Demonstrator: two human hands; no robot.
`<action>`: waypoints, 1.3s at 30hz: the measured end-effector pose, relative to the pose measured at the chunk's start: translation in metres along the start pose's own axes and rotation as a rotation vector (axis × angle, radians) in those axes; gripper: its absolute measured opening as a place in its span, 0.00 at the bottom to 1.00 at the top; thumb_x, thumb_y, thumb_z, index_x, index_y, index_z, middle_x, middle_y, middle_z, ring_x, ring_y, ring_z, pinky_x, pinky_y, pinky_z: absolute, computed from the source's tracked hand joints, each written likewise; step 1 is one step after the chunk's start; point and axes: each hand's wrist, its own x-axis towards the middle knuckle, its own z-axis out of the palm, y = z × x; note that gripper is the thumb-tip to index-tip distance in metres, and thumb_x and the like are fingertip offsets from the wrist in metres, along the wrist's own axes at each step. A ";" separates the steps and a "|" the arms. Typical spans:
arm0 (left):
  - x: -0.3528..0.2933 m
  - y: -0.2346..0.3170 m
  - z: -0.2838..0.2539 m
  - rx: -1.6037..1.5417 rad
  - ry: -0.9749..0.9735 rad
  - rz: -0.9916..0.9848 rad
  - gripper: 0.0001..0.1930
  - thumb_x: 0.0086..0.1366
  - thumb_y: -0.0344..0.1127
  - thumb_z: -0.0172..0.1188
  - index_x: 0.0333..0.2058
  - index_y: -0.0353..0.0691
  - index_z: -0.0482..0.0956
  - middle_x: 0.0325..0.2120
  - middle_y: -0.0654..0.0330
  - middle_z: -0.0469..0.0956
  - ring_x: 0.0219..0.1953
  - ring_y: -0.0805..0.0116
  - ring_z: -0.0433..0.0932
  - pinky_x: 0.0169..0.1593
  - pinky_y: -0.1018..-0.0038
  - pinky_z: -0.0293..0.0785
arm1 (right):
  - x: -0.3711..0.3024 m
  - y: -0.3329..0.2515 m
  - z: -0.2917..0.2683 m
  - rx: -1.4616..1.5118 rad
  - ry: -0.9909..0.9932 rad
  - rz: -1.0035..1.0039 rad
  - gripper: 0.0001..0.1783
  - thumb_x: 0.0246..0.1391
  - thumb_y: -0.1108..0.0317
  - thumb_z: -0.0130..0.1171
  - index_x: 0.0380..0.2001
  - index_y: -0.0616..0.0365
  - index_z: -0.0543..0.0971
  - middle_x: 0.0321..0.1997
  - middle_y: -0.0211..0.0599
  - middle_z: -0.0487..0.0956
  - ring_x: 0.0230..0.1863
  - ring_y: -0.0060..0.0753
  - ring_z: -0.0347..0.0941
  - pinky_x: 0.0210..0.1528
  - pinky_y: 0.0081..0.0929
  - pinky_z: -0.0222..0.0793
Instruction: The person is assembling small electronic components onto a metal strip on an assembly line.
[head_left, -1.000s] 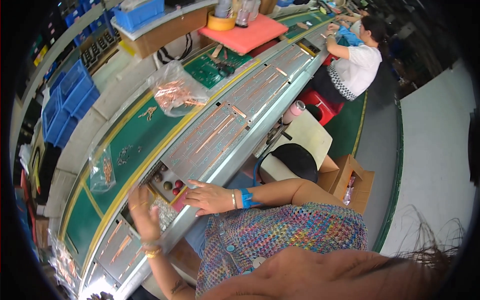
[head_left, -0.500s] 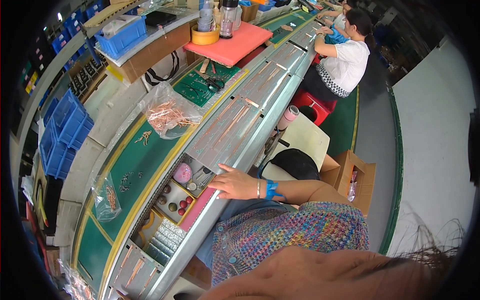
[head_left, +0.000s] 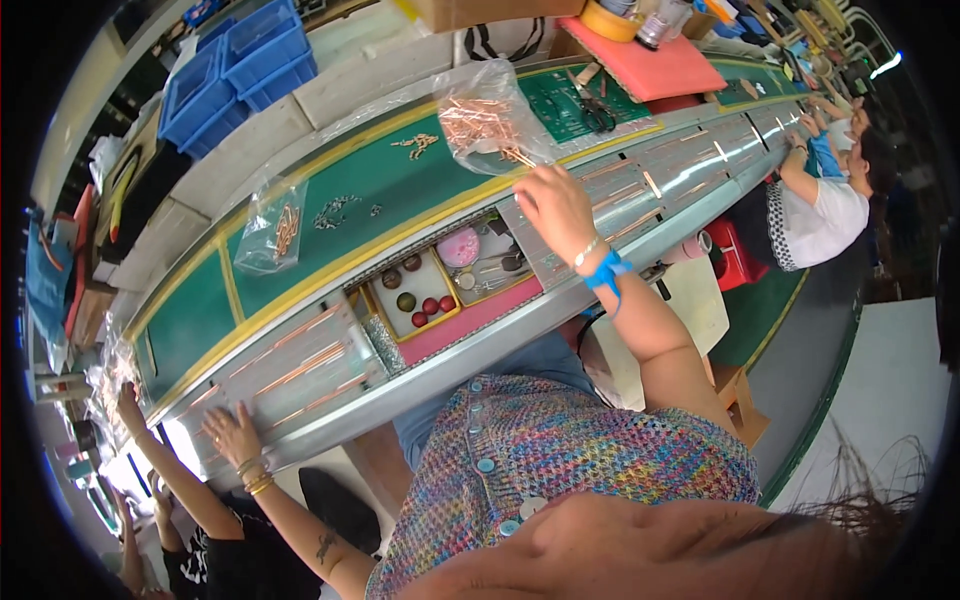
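Evidently, in the head view, both hands are spread wide along the bench. The right hand [head_left: 558,208] lies over the near-left corner of a flat grey metal plate [head_left: 540,255] dressed with thin copper-coloured rods, its fingertips just short of, or against, the lower corner of a clear plastic bag [head_left: 500,80] of loose copper-coloured pieces [head_left: 475,122]. Whether it grips the plate's edge or a piece, I cannot tell. The left hand [head_left: 235,437] is open and holds nothing, fingers splayed over the near end of a second grey metal plate [head_left: 350,362], whose copper-coloured rods run just beyond the fingers.

Between the hands, a gap shows a shallow yellow-rimmed tray [head_left: 425,283] with red and dark balls, and a round pink disc [head_left: 459,247] nearer the right hand (personal odds and ends, perhaps). Beyond the left hand lies a smaller clear bag [head_left: 262,255].

I judge the step to be positioning the rod-laden plates. The next move seems to call for a sure hold on each plate's edge and level, gentle handling, as the rods may shift.
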 end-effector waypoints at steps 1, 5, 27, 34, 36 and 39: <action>-0.014 0.012 -0.005 -0.011 0.038 0.083 0.37 0.65 0.61 0.35 0.61 0.35 0.56 0.65 0.49 0.47 0.67 0.49 0.43 0.66 0.59 0.41 | 0.008 0.007 0.009 -0.055 0.021 0.026 0.04 0.43 0.70 0.60 0.25 0.53 0.77 0.28 0.34 0.73 0.35 0.40 0.69 0.36 0.36 0.66; -0.065 0.051 -0.022 -0.161 0.125 0.338 0.33 0.65 0.55 0.43 0.59 0.33 0.61 0.65 0.49 0.46 0.67 0.49 0.43 0.66 0.59 0.42 | 0.022 0.035 0.030 -0.290 -0.028 0.117 0.05 0.41 0.69 0.62 0.24 0.52 0.77 0.29 0.34 0.73 0.37 0.41 0.69 0.37 0.35 0.68; 0.027 0.223 -0.099 -0.621 0.380 0.531 0.06 0.52 0.36 0.61 0.26 0.41 0.82 0.31 0.54 0.78 0.34 0.54 0.77 0.39 0.63 0.73 | 0.005 0.013 -0.007 -0.010 0.016 -0.002 0.04 0.46 0.74 0.57 0.29 0.58 0.76 0.30 0.39 0.74 0.36 0.46 0.70 0.38 0.36 0.65; 0.002 0.221 -0.100 -0.656 0.441 0.539 0.06 0.52 0.36 0.57 0.24 0.42 0.79 0.26 0.54 0.78 0.29 0.53 0.77 0.33 0.63 0.73 | -0.023 -0.027 0.027 0.268 -0.204 -0.209 0.07 0.42 0.74 0.61 0.29 0.56 0.78 0.27 0.34 0.71 0.33 0.39 0.68 0.36 0.32 0.65; -0.007 0.214 -0.106 -0.635 0.507 0.541 0.05 0.53 0.34 0.57 0.27 0.41 0.78 0.26 0.54 0.77 0.29 0.53 0.77 0.33 0.63 0.72 | -0.021 -0.027 0.036 0.234 -0.215 -0.274 0.07 0.41 0.74 0.61 0.28 0.55 0.78 0.26 0.33 0.70 0.31 0.37 0.67 0.34 0.31 0.66; -0.026 0.196 -0.114 -0.716 0.543 0.554 0.05 0.55 0.32 0.56 0.29 0.40 0.79 0.27 0.56 0.77 0.29 0.55 0.77 0.33 0.64 0.73 | -0.016 -0.029 0.049 0.265 -0.201 -0.340 0.07 0.40 0.73 0.61 0.28 0.54 0.78 0.26 0.32 0.69 0.31 0.36 0.66 0.33 0.31 0.66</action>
